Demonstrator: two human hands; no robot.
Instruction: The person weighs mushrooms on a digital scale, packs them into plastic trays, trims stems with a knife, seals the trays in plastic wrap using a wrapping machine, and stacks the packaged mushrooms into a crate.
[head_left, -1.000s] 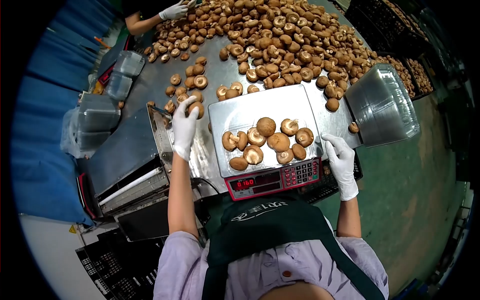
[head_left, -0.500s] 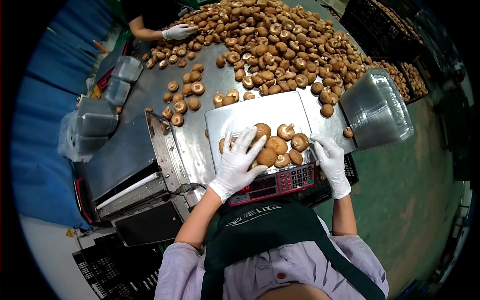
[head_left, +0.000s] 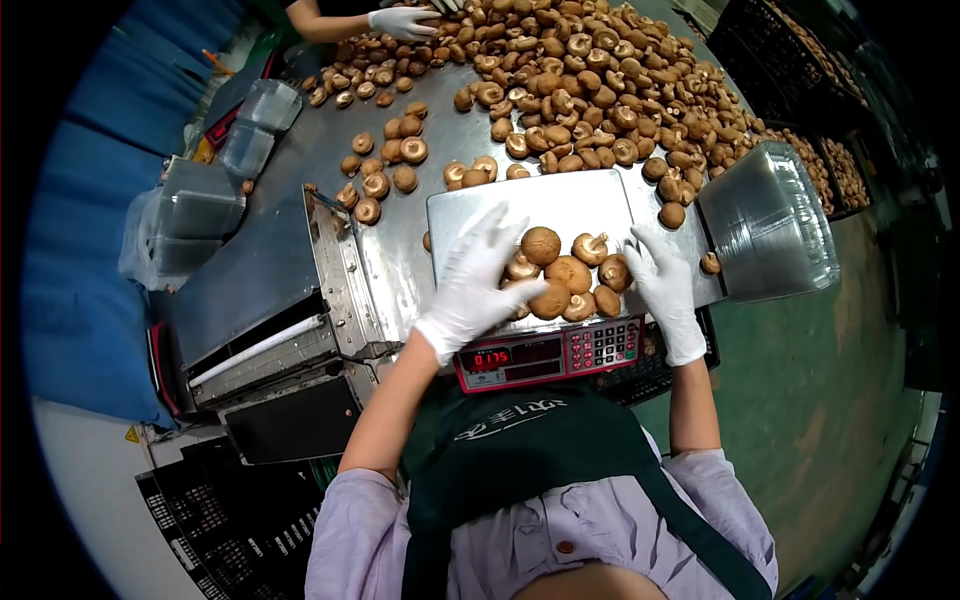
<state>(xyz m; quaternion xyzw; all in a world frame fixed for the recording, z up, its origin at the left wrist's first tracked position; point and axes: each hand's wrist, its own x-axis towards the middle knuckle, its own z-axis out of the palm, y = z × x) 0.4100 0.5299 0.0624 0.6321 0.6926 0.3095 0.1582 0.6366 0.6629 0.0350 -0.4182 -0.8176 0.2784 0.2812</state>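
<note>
On the silver plate of a digital scale (head_left: 480, 196) sits a cluster of brown mushrooms (head_left: 568, 273), some cap up and some with stems showing. My left hand (head_left: 470, 290), in a white glove, lies along the cluster's left side with its fingers spread, covering part of some mushrooms. At the right edge of the plate, my gloved right hand (head_left: 664, 298) has its fingers apart beside the rightmost mushroom (head_left: 614, 272); whether it touches that one I cannot tell. The scale's red display (head_left: 491, 358) reads about 0.175.
A large mushroom heap (head_left: 600, 90) covers the back of the metal table (head_left: 430, 130). A co-worker's gloved hand (head_left: 404, 22) is at its left. Stacked clear trays (head_left: 770, 225) stand to the right, and a wrapping machine (head_left: 255, 320) to the left. Black crates (head_left: 790, 60) hold more mushrooms.
My left hand has drawn back from atop the mushrooms, uncovering several of them and the display. My right hand has moved in toward the cluster. The co-worker's hand has shifted to the heap.
</note>
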